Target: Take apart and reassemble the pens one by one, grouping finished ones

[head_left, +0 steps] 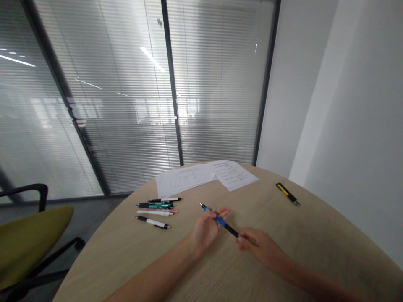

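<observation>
I have the blue-and-black pen point(223, 222) over the counter point(119, 268), slanting between my two hands. The fingers of my right hand point(260, 249) are closed on its lower, black end. The pen lies across my left hand point(203, 233), which is turned palm up with its fingers loosely extended; whether my left thumb pinches the pen or only rests against it, I can't tell from here. To my left is a cluster of pens point(157, 206), one of them green, with a white-and-black pen point(153, 221) just nearer me. A black-and-yellow pen point(286, 193) lies well apart on my right. Printed sheets point(189, 178) overlap by the far edge.
</observation>
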Available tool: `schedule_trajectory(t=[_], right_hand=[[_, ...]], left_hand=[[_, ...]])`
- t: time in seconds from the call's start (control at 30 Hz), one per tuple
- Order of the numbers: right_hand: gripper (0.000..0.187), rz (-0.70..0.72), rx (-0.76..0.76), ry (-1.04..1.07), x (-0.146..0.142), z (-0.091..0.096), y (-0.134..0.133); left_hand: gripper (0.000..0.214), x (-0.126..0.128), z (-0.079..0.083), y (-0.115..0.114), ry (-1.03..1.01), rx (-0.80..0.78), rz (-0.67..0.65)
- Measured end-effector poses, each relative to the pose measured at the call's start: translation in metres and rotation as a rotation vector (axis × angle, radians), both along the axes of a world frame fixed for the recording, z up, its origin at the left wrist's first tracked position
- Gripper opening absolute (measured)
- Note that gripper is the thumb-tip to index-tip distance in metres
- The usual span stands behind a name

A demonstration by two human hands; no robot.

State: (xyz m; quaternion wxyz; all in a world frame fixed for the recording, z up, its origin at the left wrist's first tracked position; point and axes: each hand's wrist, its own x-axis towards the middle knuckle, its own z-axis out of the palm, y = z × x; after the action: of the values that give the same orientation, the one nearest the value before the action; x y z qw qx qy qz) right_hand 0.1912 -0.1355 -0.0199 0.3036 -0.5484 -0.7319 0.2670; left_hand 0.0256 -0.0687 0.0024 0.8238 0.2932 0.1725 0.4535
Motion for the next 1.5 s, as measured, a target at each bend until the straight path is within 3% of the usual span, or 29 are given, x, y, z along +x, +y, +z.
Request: schedule_trajectory(t=[0.1, 0.3, 0.4, 0.53, 0.73, 0.93, 1.17, 1.37, 1.5], right_hand=[[0.033, -0.056, -0.014, 0.094, 0.009, -0.008, 0.009], [0.041, -0.185, 0.014, 0.285, 0.032, -0.022, 0.03], [0.041, -0.23, 0.035, 0.254, 0.04, -0.025, 0.034], [0.04, -0.249, 0.04, 0.171, 0.047, -0.03, 0.037], [0.042, -0.283, 0.008, 0.088, 0.049, -0.032, 0.04], [0.043, -0.275, -0.014, 0.133, 0.049, -0.033, 0.041], [0.042, -0.26, 0.029, 0.099, 0.047, -0.03, 0.037], [0.03, -0.167, 0.189, 0.047, 0.041, -0.023, 0.029], [0.026, -0.142, 0.154, 0.16, 0.041, -0.025, 0.03]], left_hand=[[0.008, -0.003, -0.001, 0.003, 0.14, 0.162, 0.003], [0.026, -0.019, 0.003, 0.017, 0.661, 0.557, 0.032], [0.021, -0.024, 0.002, 0.023, 0.876, 0.683, 0.017], [0.015, -0.027, -0.004, 0.028, 0.972, 0.721, 0.02], [0.024, -0.029, -0.013, 0.028, 1.242, 0.941, 0.068], [0.021, -0.028, -0.01, 0.023, 1.255, 0.84, -0.01], [0.039, -0.028, -0.009, 0.017, 1.133, 0.741, -0.093], [0.044, -0.027, -0.012, 0.019, 0.935, 0.535, -0.036], [0.044, -0.027, -0.013, 0.02, 0.935, 0.524, -0.013]])
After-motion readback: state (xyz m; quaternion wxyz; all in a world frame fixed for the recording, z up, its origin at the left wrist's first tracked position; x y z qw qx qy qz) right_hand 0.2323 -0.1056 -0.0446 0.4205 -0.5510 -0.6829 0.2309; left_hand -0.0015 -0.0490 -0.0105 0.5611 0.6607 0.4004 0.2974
